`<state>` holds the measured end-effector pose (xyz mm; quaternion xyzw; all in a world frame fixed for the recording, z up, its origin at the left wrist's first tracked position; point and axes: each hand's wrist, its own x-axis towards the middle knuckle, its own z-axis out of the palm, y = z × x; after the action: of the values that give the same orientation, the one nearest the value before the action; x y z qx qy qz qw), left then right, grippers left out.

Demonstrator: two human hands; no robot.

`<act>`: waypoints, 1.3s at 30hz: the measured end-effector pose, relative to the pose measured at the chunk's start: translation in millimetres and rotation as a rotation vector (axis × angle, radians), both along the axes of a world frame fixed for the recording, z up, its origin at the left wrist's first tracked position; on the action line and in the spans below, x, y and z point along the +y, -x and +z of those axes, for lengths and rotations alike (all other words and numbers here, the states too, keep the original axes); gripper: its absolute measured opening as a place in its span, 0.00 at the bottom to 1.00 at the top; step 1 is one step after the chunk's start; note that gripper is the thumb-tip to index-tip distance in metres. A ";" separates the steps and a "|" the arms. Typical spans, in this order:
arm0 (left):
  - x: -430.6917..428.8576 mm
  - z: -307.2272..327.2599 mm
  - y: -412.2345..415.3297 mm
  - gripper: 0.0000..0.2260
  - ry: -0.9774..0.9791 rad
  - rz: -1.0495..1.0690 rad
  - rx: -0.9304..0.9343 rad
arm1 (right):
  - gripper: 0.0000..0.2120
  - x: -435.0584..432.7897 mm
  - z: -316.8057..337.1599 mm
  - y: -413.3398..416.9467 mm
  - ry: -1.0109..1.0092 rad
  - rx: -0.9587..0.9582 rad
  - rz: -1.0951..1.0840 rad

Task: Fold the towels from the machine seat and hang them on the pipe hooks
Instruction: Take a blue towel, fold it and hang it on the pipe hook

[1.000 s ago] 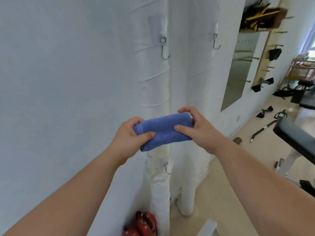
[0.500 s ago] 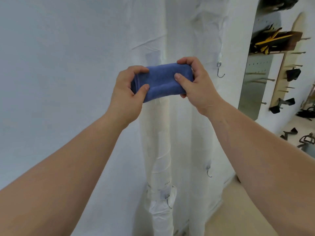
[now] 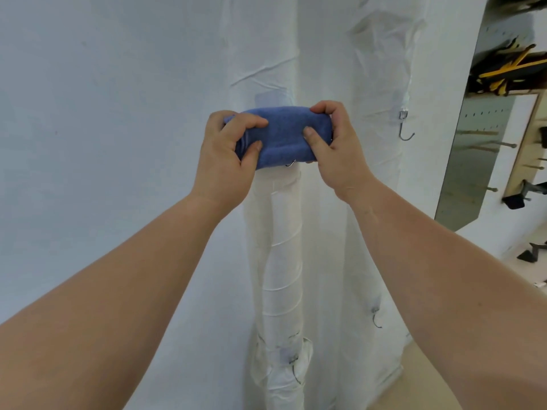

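A folded blue towel (image 3: pixel 281 134) is held against the left white-wrapped pipe (image 3: pixel 278 247) at its upper hook. My left hand (image 3: pixel 228 155) grips the towel's left end, thumb in front. My right hand (image 3: pixel 334 143) grips its right end. The tip of that hook (image 3: pixel 291 164) pokes out below the towel's lower edge; the rest of the hook is hidden behind the cloth. A bare metal hook (image 3: pixel 405 127) hangs on the right pipe (image 3: pixel 376 202) beside my right hand.
Two more hooks sit lower down: one on the left pipe (image 3: pixel 294 371), one on the right pipe (image 3: pixel 376 318). A white wall fills the left. At the right, a pegboard rack (image 3: pixel 503 137) carries gym attachments and yellow-black straps (image 3: pixel 509 69).
Both hands kept hold of the towel and carried it from chest height up to the upper hook on the left pipe. It now covers that hook, with the tip showing underneath.
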<state>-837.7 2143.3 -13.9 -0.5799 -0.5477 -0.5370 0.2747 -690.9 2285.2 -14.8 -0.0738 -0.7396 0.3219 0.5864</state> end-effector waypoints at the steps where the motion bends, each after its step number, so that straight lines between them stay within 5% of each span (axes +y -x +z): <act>1: 1.2 -0.1 -0.4 0.15 0.005 0.006 0.012 | 0.12 1.5 -1.5 1.2 0.003 0.007 0.000; 17: 10.2 -12.6 -26.8 0.14 -0.036 0.034 -0.166 | 0.17 -3.9 -23.9 -0.8 0.046 -0.044 0.070; 26: 23.4 -9.0 -19.7 0.19 -0.065 0.119 -0.063 | 0.22 8.8 -10.4 -6.2 -0.106 -0.113 0.033; 39: 16.4 -26.3 -31.4 0.13 -0.013 0.178 -0.033 | 0.19 2.9 -29.1 -2.8 0.044 -0.120 0.099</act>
<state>-806.3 2159.7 -40.2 -0.5182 -0.5980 -0.5236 0.3159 -688.1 2288.1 -43.8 -0.0690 -0.7690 0.3618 0.5225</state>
